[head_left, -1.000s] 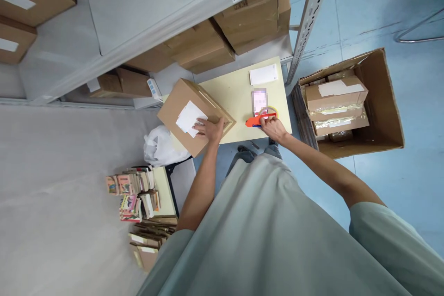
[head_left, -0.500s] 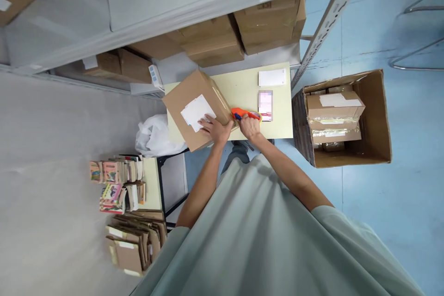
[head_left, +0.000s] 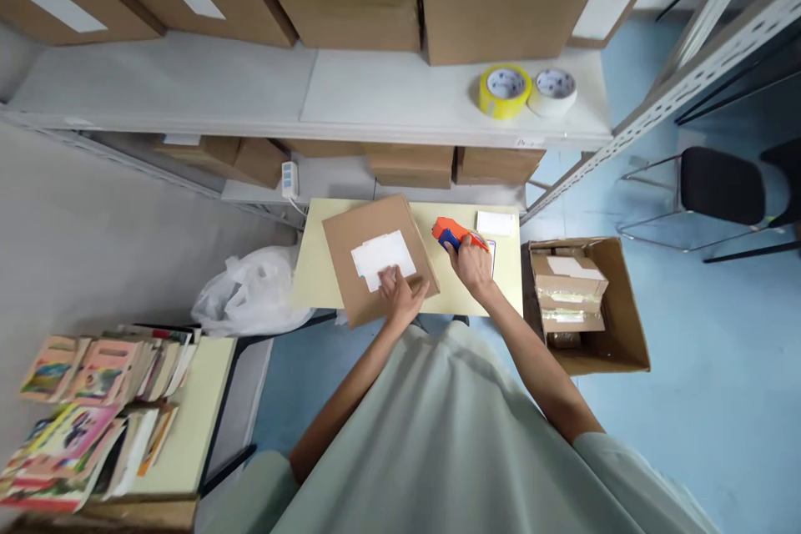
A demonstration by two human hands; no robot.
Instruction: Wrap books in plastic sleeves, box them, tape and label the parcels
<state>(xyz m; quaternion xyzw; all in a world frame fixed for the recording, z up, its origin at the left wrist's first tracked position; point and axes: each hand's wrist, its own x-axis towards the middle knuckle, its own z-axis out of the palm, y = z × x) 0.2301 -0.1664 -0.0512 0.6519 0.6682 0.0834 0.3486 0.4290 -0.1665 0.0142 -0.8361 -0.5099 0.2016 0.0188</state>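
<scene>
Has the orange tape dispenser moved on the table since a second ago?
Yes. The orange tape dispenser in the right hand was at the table's near edge; now it is farther back, closer to the cardboard box and the white pad.

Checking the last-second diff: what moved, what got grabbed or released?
The right hand carried the orange tape dispenser from the table's right part over to the box's right edge. The box now lies flat rather than tilted. The left hand stayed on the box by its white label. Nothing was released.
</scene>
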